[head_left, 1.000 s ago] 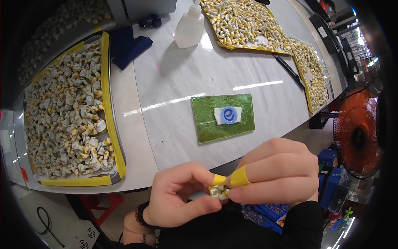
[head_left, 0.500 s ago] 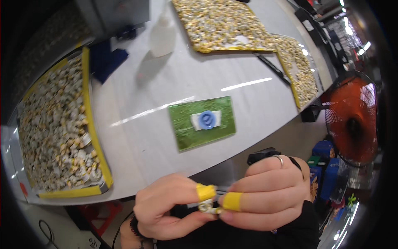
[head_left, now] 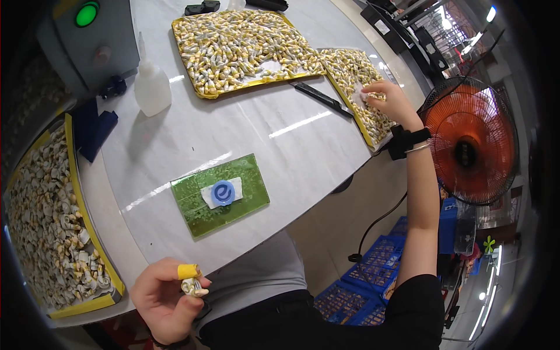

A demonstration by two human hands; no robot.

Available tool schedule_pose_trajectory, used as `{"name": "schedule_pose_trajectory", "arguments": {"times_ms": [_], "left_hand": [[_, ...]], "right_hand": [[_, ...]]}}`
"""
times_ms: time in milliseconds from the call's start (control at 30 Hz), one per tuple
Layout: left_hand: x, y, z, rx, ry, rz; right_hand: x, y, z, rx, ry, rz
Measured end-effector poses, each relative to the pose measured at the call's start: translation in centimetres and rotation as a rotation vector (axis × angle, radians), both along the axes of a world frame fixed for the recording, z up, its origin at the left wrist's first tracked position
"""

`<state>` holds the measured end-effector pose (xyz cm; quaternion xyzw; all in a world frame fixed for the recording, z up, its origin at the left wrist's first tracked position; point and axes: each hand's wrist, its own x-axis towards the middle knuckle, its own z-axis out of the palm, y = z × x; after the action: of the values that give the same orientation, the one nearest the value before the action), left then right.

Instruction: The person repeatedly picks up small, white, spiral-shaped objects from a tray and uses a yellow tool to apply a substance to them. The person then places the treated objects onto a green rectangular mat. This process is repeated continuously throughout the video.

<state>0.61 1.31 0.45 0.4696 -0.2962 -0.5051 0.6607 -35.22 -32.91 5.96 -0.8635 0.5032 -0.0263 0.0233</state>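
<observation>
Down at the near left, left hand [head_left: 163,294] curled in a narrow grip on one small part [head_left: 192,286], pale and knobbly with yellowish bits, pinched between thumb and a finger capped in a yellow rubber cot [head_left: 188,271]. Part sitting right at the fingertips, just off the near edge of the bench [head_left: 274,146], over the lap.

Far right, right hand [head_left: 388,99] stretched out, fingers down on the right tray [head_left: 356,111], touching the heap of parts there; closed on one or merely pressing, cannot tell.

Count of trays: three, all yellow-rimmed and flat, each heaped with the same small cream-and-yellow pieces: left tray [head_left: 87,233] at the near left, far tray [head_left: 201,93] up at the top, right tray under the hand.

One green mat [head_left: 192,210], glossy and rectangular, mid-bench, with one blue round cap [head_left: 223,193] on a white patch. One translucent plastic squeeze bottle [head_left: 151,87], far left. One dark slim tool [head_left: 321,98] between the two far trays. One orange fan [head_left: 469,143] off to the right.
</observation>
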Motion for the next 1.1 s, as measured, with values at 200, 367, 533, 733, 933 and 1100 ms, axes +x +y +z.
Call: {"name": "schedule_pose_trajectory", "arguments": {"times_ms": [200,367,533,733,933,1100], "left_hand": [[0.3,0.3,0.1,0.029,0.024,0.013],[0.2,0.1,-0.1,0.016,0.050,0.000],[0.4,0.0,-0.3,-0.023,0.085,-0.020],[0.5,-0.2,-0.2,-0.077,0.127,-0.057],[0.9,-0.2,-0.4,-0.094,0.131,-0.097],[1.2,0.0,-0.4,-0.098,0.158,-0.112]], "right_hand": [[1.3,-0.4,-1.8,-0.134,0.045,0.059],[0.7,-1.2,-1.8,-0.101,0.052,0.064],[0.7,-1.4,-1.5,-0.099,0.090,0.073],[4.7,1.3,0.2,0.043,-0.404,0.113],[13.8,10.6,2.6,0.105,-0.400,0.488],[18.9,14.6,-0.2,0.185,-0.478,0.781]]}}
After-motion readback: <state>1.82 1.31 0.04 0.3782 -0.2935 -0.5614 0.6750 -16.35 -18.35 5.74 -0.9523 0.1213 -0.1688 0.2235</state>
